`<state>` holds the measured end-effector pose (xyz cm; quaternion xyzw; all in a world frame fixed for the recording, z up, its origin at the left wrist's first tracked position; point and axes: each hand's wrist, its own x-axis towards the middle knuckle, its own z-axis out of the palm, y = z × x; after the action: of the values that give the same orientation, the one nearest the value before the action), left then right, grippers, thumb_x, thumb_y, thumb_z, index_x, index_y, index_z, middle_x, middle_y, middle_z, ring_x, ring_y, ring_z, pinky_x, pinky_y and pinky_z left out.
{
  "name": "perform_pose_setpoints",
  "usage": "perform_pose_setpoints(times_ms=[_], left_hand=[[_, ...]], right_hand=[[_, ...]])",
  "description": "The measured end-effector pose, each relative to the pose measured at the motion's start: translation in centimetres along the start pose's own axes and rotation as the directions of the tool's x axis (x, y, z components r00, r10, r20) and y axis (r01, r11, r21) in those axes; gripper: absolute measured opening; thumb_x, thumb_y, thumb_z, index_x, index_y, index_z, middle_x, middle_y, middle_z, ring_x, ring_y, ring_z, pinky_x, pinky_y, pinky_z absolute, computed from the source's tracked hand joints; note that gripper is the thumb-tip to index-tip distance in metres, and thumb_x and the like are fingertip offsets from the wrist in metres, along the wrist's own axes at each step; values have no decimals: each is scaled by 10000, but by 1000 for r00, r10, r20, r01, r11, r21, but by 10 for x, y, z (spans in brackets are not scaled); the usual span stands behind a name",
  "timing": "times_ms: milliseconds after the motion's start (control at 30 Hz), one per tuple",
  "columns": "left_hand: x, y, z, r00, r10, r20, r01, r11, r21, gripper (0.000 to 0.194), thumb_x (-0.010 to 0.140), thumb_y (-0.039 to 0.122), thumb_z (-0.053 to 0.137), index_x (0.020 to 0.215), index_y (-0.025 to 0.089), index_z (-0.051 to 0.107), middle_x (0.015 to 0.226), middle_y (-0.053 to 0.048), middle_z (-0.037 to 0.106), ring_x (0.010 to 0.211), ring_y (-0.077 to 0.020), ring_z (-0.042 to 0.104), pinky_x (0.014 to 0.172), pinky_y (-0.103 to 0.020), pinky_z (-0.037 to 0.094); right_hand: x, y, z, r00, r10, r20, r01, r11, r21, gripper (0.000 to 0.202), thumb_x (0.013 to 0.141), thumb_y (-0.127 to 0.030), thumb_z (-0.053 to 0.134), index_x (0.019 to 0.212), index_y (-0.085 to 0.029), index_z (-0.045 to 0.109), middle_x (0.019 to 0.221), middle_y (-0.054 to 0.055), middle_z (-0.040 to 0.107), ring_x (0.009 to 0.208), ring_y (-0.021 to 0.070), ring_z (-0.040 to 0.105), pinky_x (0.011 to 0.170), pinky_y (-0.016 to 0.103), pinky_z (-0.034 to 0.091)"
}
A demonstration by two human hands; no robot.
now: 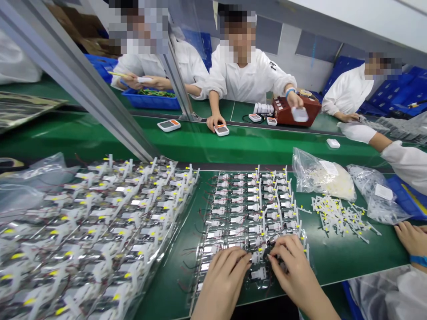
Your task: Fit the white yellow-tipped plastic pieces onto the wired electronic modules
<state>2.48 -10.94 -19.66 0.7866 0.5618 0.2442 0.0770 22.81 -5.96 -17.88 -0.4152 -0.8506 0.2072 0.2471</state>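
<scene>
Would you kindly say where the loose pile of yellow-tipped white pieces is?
In the head view, the pile lies on the green tabletop, beyond and right of the right hand, beside two plastic bags.

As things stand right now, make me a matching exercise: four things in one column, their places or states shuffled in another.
1. Loose yellow-tipped pieces
2. Red-brown box
3. White glove
4. Right hand

A. On a hand reaching in from the right
B. Fingertips at a small dark part
C. Beyond the green belt
D. Heaped in front of a clear bag

Pairs: 1-D, 2-C, 3-A, 4-B
</scene>
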Motion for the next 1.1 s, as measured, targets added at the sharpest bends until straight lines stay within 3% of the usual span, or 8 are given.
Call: perform_pose_setpoints(times_ms=[233,700,833,933,1033,1100], left_hand=[[10,10,8,998,-22,59,20,999,31,361,854,1,451,1113,184,624,1012,-75,639,950,-259,588,832,-441,513],[-1,8,9,998,23,57,-28,995,96,364,924,129,448,1254,211,577,1062,-85,646,1015,-258,598,880,-413,508],[-3,5,4,999,44,22,-45,996,79,361,926,151,458,1263,222,565,1088,-60,673,1016,-238,607,930,-407,481],[-6,4,-1,999,52,7,-52,996,74,350,912,149,482,1243,224,569,1106,-51,676,1032,-236,606,962,-418,464],[-10,4,-5,1000,28,-7,-28,999,45,246,903,156,502,1112,219,616,1084,-59,663,1053,-257,593,957,-449,472],[-11,7,-6,1000,-14,-1,14,1000,8,165,902,162,505,991,216,634,1050,-65,646,1060,-272,582,937,-472,487]], right_hand=[[-5,0,-1,998,14,-66,-13,1000,11,151,910,-74,488,900,-210,554,927,68,579,891,218,561,769,358,500],[-6,1,13,1000,-23,-10,22,998,-58,116,917,-78,530,944,-185,564,962,73,584,908,233,520,802,403,473],[-4,4,0,999,-50,-14,50,998,-27,48,915,-161,601,950,-187,581,957,69,595,919,228,533,802,379,474],[1,24,-25,992,-36,-117,28,997,-75,39,920,-220,607,957,-212,600,922,61,602,912,235,544,795,380,464],[7,64,-47,958,14,-285,-79,973,-217,63,945,-237,555,959,-211,611,918,77,594,916,253,536,818,410,447],[10,94,-54,948,27,-316,-141,928,-344,134,958,-252,509,965,-192,629,935,102,596,900,266,523,818,432,441]])
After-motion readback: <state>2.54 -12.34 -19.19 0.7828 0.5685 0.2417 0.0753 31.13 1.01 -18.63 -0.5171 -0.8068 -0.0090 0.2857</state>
